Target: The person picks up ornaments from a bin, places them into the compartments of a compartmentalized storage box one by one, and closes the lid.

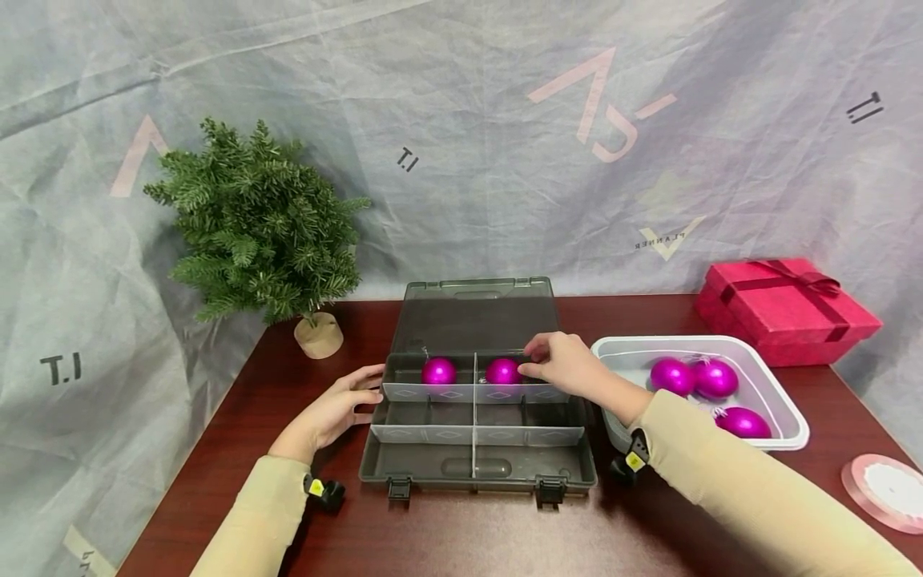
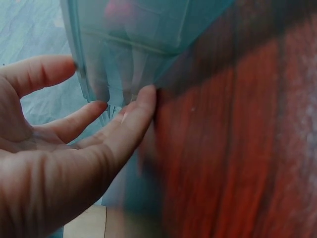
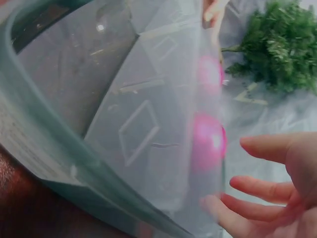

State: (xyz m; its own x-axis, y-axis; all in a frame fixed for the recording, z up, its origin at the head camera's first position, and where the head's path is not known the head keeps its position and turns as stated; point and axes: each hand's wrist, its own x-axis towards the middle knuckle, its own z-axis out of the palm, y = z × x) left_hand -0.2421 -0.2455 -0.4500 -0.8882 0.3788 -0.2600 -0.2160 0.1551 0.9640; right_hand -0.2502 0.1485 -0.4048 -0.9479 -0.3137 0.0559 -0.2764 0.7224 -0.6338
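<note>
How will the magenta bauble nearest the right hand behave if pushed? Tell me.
The magenta bauble would probably roll, being round, though the diamond-patterned divider in front should stop it rolling far that way. Its glossy, smooth-looking surface may prove slightly slippery under the right hand.

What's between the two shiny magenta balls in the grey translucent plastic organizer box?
The head view shows a thin translucent plastic divider between the left ball and right ball.
</note>
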